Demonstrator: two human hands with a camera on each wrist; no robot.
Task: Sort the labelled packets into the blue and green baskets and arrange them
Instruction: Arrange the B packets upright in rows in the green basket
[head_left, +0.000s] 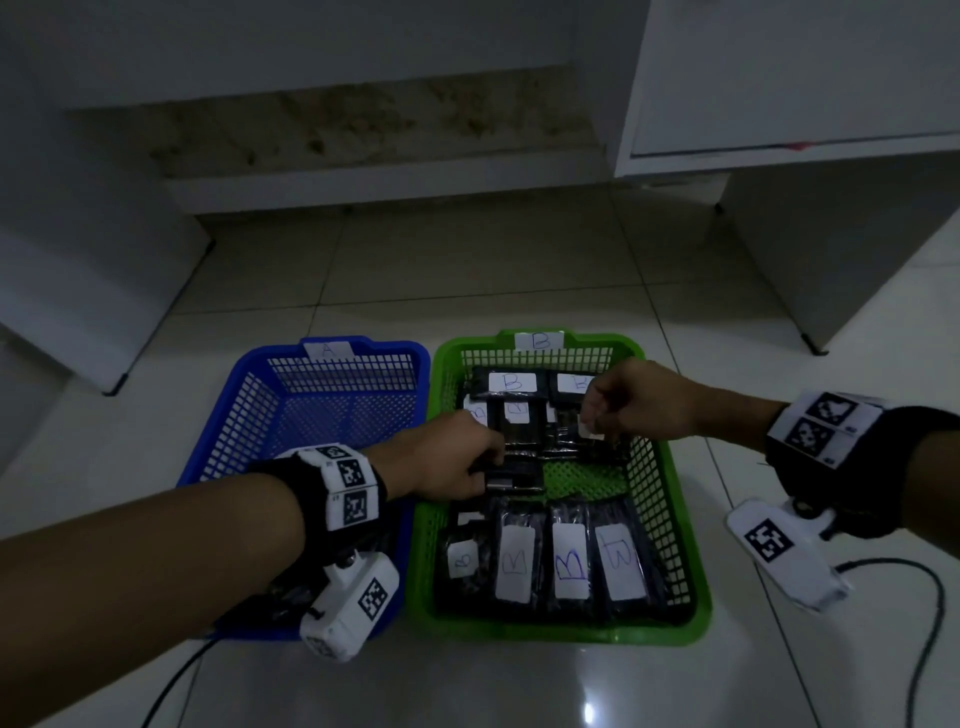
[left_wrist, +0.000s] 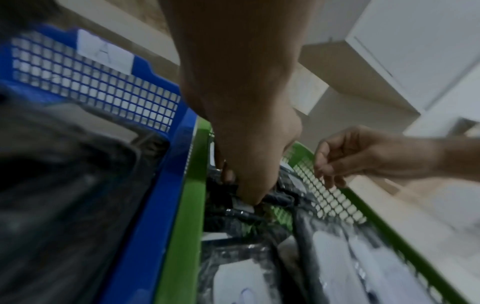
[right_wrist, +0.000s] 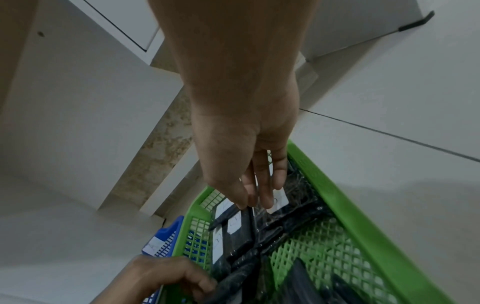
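Both hands were seen inside the green basket (head_left: 670, 499), taken here as the landmark. A dark packet (head_left: 514, 475) near the basket's middle was gripped by the left hand (head_left: 447, 462), fingers curled round its left end. The right hand (head_left: 634, 405) was held over the far right part of the basket, fingertips (right_wrist: 267, 200) just touching or hovering on a white-labelled packet (right_wrist: 279, 198) there; whether anything was pinched could not be told, fingers looked only loosely bent. A near row of packets (head_left: 566, 566) marked B was laid flat along the basket's near wall; more packets were stacked at its far wall. The blue basket (head_left: 249, 415), marked A, stood touching the green basket's left side, and dark packets were seen at its near end in the left wrist view. Risks, as judged: the gripped packet's label was not readable, so it could be left in the wrong basket if unchecked. The wrapping looked slick, so the packet might be dropped onto the near row and the arrangement upset. The far stack looked overlapped and could be knocked askew by the right hand.
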